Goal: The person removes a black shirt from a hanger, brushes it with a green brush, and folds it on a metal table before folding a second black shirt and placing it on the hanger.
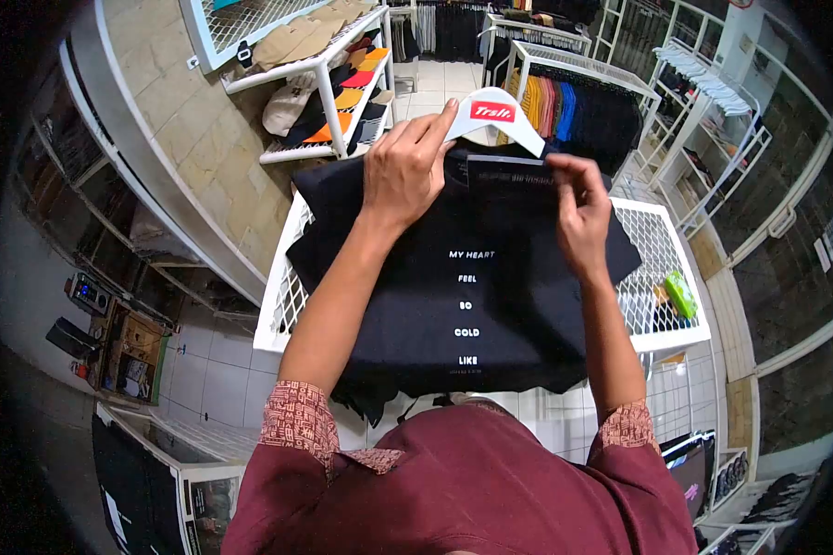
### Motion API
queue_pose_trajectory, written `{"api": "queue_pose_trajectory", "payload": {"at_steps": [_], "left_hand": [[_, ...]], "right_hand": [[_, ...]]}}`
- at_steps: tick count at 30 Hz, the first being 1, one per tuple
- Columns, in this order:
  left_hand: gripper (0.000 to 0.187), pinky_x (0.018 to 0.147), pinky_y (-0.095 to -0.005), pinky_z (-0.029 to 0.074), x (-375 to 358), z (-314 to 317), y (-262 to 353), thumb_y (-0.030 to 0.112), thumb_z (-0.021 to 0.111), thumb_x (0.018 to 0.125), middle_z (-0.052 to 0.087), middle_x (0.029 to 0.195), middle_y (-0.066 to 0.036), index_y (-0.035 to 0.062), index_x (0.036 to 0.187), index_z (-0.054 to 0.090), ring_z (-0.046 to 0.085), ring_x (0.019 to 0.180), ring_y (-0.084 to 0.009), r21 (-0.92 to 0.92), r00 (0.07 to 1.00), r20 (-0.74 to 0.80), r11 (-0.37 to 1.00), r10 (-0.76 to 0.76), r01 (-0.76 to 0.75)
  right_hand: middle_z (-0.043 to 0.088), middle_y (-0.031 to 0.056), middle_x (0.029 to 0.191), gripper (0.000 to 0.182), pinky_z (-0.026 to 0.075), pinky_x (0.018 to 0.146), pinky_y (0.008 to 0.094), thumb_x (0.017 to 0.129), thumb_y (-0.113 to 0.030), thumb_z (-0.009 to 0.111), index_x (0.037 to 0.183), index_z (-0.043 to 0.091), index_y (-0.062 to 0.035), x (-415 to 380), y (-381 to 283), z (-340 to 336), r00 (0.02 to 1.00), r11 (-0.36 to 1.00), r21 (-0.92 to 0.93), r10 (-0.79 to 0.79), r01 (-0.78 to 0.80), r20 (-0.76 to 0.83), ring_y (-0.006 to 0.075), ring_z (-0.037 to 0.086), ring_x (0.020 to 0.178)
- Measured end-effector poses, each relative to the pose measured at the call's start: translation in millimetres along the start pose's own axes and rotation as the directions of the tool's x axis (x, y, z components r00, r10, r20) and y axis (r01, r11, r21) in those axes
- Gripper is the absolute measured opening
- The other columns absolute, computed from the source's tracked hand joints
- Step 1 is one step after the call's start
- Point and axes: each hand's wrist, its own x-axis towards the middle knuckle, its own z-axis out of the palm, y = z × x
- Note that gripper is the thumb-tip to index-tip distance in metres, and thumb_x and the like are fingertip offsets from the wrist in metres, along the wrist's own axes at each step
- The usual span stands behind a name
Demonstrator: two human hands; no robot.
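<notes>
A black T-shirt [416,310] lies spread over a white mesh-topped table [289,305], with white words such as "MY HEART FEEL SO COLD LIKE" down its front. At its neck is a white clothes hanger [524,135] with a red label, its right end against the collar. My left hand [405,174] is closed on the hanger's left side. My right hand [583,211], slightly blurred, has its fingers closed on the shirt fabric by the hanger's right end. A dark strip with faint print shows along the neckline.
A bright green packet [681,294] sits at the table's right edge. Shelves with folded clothes and caps [347,98] stand at the back left. Coloured shirts [544,106] hang on a rack behind the table, and white hangers [703,79] fill another at the right.
</notes>
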Motion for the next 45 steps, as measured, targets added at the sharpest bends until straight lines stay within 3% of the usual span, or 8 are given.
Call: {"api": "queue_pose_trajectory", "payload": {"at_steps": [5, 11, 19, 27, 31, 35, 39, 45], "left_hand": [[0.055, 0.084, -0.0421, 0.056, 2.2, -51.3, 45.3, 0.006, 0.073, 0.086, 0.072, 0.114, -0.013, 0.0161, 0.14, 0.064, 0.07, 0.095, -0.0302, 0.029, 0.997, -0.058, 0.998, 0.054, -0.053], [0.056, 0.086, -0.0414, 0.057, -0.6, -86.8, 82.0, 0.005, 0.074, 0.085, 0.073, 0.113, -0.012, 0.0174, 0.139, 0.065, 0.071, 0.098, -0.0307, 0.024, 0.992, -0.106, 0.998, 0.067, -0.065], [0.058, 0.086, -0.0422, 0.057, -1.7, -98.4, 123.9, 0.005, 0.075, 0.085, 0.073, 0.112, -0.013, 0.0191, 0.14, 0.065, 0.072, 0.097, -0.0312, 0.011, 0.991, -0.119, 0.998, 0.066, -0.065], [0.057, 0.084, -0.0401, 0.057, 9.0, -101.3, 168.1, 0.002, 0.074, 0.083, 0.074, 0.112, -0.013, 0.0163, 0.137, 0.066, 0.072, 0.095, -0.0316, -0.107, 0.973, -0.211, 0.987, 0.096, -0.12], [0.059, 0.091, -0.0426, 0.054, 7.1, -90.3, 216.3, 0.008, 0.075, 0.084, 0.069, 0.121, -0.021, 0.0079, 0.141, 0.058, 0.069, 0.108, -0.038, -0.316, 0.999, 0.023, 0.948, -0.04, 0.045], [0.048, 0.09, -0.0331, 0.054, 11.1, -59.1, 247.6, 0.007, 0.078, 0.085, 0.074, 0.105, -0.017, 0.0, 0.128, 0.058, 0.072, 0.102, -0.022, -0.503, 0.899, 0.432, 0.807, -0.075, 0.309], [0.041, 0.089, -0.0319, 0.054, -6.0, -34.2, 250.1, 0.004, 0.075, 0.088, 0.072, 0.104, -0.014, -0.0009, 0.123, 0.056, 0.07, 0.098, -0.0184, -0.466, 0.82, 0.57, 0.799, -0.058, 0.38], [0.04, 0.086, -0.0331, 0.054, -15.8, -45.8, 262.4, 0.007, 0.077, 0.089, 0.071, 0.102, -0.014, -0.002, 0.121, 0.055, 0.068, 0.094, -0.0173, -0.487, 0.747, 0.625, 0.633, -0.229, 0.602]], "right_hand": [[0.065, 0.0145, 0.104, 0.027, 0.056, 0.083, 0.0368, 0.092, 0.011, 0.059, 0.112, 0.071, -0.0045, 22.1, -73.2, -22.9, 0.92, 0.874, -0.292, -0.383, 0.388, 0.077, 0.0288, 0.069, 0.094], [0.068, 0.0151, 0.107, 0.025, 0.057, 0.081, 0.0434, 0.091, 0.001, 0.065, 0.114, 0.07, -0.0075, 30.3, -132.9, -38.9, 0.823, 0.828, -0.278, -0.328, 0.486, 0.463, 0.0351, 0.07, 0.096], [0.07, 0.009, 0.103, 0.029, 0.057, 0.081, 0.0385, 0.08, -0.018, 0.083, 0.107, 0.075, -0.0106, -4.7, -147.1, -78.2, 0.804, 0.707, -0.385, -0.497, 0.594, 0.328, 0.0284, 0.069, 0.092], [0.071, 0.0147, 0.105, 0.038, 0.056, 0.076, 0.042, 0.089, -0.022, 0.078, 0.123, 0.068, -0.0114, -41.0, -132.4, -179.9, 0.958, 0.734, -0.615, -0.227, 0.287, 0.177, 0.035, 0.07, 0.093], [0.072, 0.0146, 0.105, 0.034, 0.056, 0.078, 0.0422, 0.089, -0.023, 0.077, 0.12, 0.069, -0.0114, -65.5, -113.1, -218.2, 0.958, 0.761, -0.584, -0.194, 0.282, 0.21, 0.0356, 0.071, 0.092], [0.072, 0.0139, 0.099, 0.033, 0.054, 0.08, 0.0407, 0.086, -0.026, 0.08, 0.113, 0.072, -0.0093, -92.7, -93.4, -243.7, 0.968, 0.842, -0.52, -0.012, 0.146, 0.252, 0.0343, 0.07, 0.092], [0.071, 0.0192, 0.106, 0.037, 0.05, 0.091, 0.0382, 0.097, -0.038, 0.067, 0.111, 0.075, -0.0042, -99.7, -27.2, -295.5, 0.929, 0.922, -0.158, 0.366, -0.354, 0.049, 0.0327, 0.068, 0.102], [0.068, 0.0219, 0.116, 0.048, 0.048, 0.099, 0.0461, 0.094, -0.049, 0.068, 0.121, 0.073, -0.01, -113.2, 107.2, -336.4, 0.944, 0.613, -0.774, 0.324, -0.158, 0.064, 0.0394, 0.063, 0.113]]}}
